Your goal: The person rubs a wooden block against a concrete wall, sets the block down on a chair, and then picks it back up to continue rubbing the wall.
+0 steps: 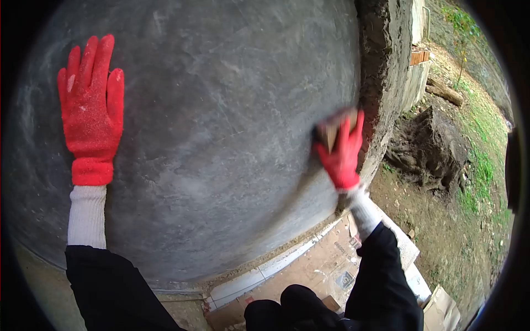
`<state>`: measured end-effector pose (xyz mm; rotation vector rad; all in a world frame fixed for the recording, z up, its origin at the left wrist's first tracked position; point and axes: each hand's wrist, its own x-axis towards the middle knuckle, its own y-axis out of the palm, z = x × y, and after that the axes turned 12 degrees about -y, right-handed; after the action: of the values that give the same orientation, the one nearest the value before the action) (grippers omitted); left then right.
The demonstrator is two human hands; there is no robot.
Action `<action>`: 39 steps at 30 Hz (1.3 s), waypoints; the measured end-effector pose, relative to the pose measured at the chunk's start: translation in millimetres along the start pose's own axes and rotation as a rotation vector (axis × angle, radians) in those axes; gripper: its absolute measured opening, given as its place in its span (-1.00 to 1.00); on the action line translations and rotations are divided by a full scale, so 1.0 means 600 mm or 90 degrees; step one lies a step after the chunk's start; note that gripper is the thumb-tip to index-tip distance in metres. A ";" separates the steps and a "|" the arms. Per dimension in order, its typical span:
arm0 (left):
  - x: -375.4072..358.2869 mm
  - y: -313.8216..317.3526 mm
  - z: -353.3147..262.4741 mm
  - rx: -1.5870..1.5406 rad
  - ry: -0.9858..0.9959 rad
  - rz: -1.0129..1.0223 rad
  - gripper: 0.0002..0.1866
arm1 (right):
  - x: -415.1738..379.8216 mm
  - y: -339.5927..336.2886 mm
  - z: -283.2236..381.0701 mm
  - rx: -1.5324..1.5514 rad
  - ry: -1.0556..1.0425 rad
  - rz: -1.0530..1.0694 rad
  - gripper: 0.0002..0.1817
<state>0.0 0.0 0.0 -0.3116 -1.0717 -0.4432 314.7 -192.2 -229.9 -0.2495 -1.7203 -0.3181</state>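
Note:
A grey plastered wall (221,110) with smeared, lighter patches fills most of the view. My left hand (93,105), in a red coated glove over a white knit cuff, lies flat against it at the left, fingers stretched upward. On the right, my right hand (343,157) wears a matching red glove and grips a brown, flat-sided block (331,135) against the plaster near the wall's right edge. Motion blurs both the block and the fingers, so I cannot tell the block's exact kind.
The wall ends at a rough corner strip (381,71) on the right. Below run white edge tiles (243,284) and flattened cardboard (320,256). My dark-clothed knees (281,309) show at the bottom. Outside are a tree stump (430,146), a log (444,92) and a grassy slope (483,171).

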 end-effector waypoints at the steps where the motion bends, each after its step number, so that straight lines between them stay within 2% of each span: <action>1: 0.000 -0.001 0.002 -0.020 0.004 -0.014 -0.52 | 0.019 -0.010 0.012 0.003 0.000 0.005 -0.26; 3: -0.005 -0.001 -0.003 -0.043 0.017 -0.010 -0.52 | 0.114 0.004 -0.022 0.045 0.142 0.096 -0.16; 5: -0.002 0.000 -0.004 -0.041 0.014 -0.021 -0.53 | 0.202 0.021 -0.056 0.077 0.210 0.066 -0.12; 8: -0.001 0.005 -0.002 -0.058 0.015 -0.035 -0.54 | 0.208 0.036 -0.055 0.026 0.257 -0.019 -0.06; 10: -0.002 0.005 -0.001 -0.057 0.020 -0.036 -0.54 | 0.138 0.015 -0.029 0.057 0.171 0.033 -0.11; 11: -0.001 0.005 0.000 -0.058 0.021 -0.035 -0.54 | 0.067 0.012 -0.004 0.034 0.177 0.074 -0.12; 12: 0.000 0.006 0.000 -0.056 0.021 -0.038 -0.54 | -0.014 0.003 0.028 -0.017 0.100 0.030 -0.21; 14: -0.002 0.004 -0.001 -0.054 0.020 -0.030 -0.53 | -0.277 -0.045 0.121 0.121 0.177 0.161 -0.20; 15: -0.004 0.002 -0.003 -0.053 0.019 -0.028 -0.53 | -0.359 -0.053 0.140 0.128 0.239 0.246 -0.11; 17: -0.002 0.002 -0.002 -0.066 0.021 -0.029 -0.53 | -0.356 -0.046 0.137 0.126 0.233 0.229 -0.07; 18: -0.002 0.003 0.000 -0.064 0.021 -0.026 -0.53 | -0.349 -0.044 0.135 0.122 0.230 0.216 -0.02; 19: -0.004 0.004 0.001 -0.069 0.026 -0.031 -0.53 | -0.302 -0.037 0.124 0.057 0.160 0.178 0.02; 22: -0.001 0.007 0.003 -0.070 0.026 -0.037 -0.53 | -0.072 -0.017 0.057 0.119 0.114 0.084 -0.05; 23: -0.002 0.006 0.002 -0.066 0.028 -0.036 -0.53 | -0.003 -0.003 0.041 0.064 0.120 0.046 -0.03; 25: -0.003 0.006 0.002 -0.067 0.027 -0.035 -0.53 | 0.101 0.011 0.009 0.027 0.191 0.020 -0.12; 27: 0.000 0.006 0.003 -0.063 0.030 -0.041 -0.53 | 0.128 0.023 -0.006 0.000 0.209 0.004 -0.13; 29: -0.002 0.003 -0.001 -0.058 0.022 -0.033 -0.53 | 0.101 0.025 -0.008 -0.005 0.182 -0.016 -0.08; 30: -0.001 0.003 -0.002 -0.056 0.022 -0.039 -0.53 | 0.050 0.020 0.002 -0.010 0.171 0.015 -0.06; 32: -0.001 0.002 -0.003 -0.053 0.016 -0.033 -0.53 | -0.091 -0.003 0.053 0.036 0.236 0.090 0.01; 34: -0.001 -0.003 -0.006 -0.034 0.011 -0.021 -0.54 | -0.290 -0.031 0.111 0.056 0.260 0.203 0.18; 35: -0.001 -0.005 -0.006 -0.021 0.005 -0.004 -0.55 | -0.357 -0.059 0.145 0.100 0.352 0.326 0.18; 36: -0.005 -0.004 -0.007 -0.023 0.004 -0.003 -0.55 | -0.432 -0.069 0.163 0.111 0.344 0.358 0.17; 37: -0.004 0.001 -0.006 -0.036 0.014 -0.024 -0.54 | -0.418 -0.089 0.156 0.144 0.342 0.464 0.20; 39: -0.002 0.002 -0.001 -0.047 0.024 -0.043 -0.52 | -0.369 -0.061 0.132 0.146 0.212 0.273 0.19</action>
<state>0.7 1.2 -1.1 -0.3324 -1.0321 -0.5480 267.1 -196.1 -463.2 -0.3658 -1.3196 0.1468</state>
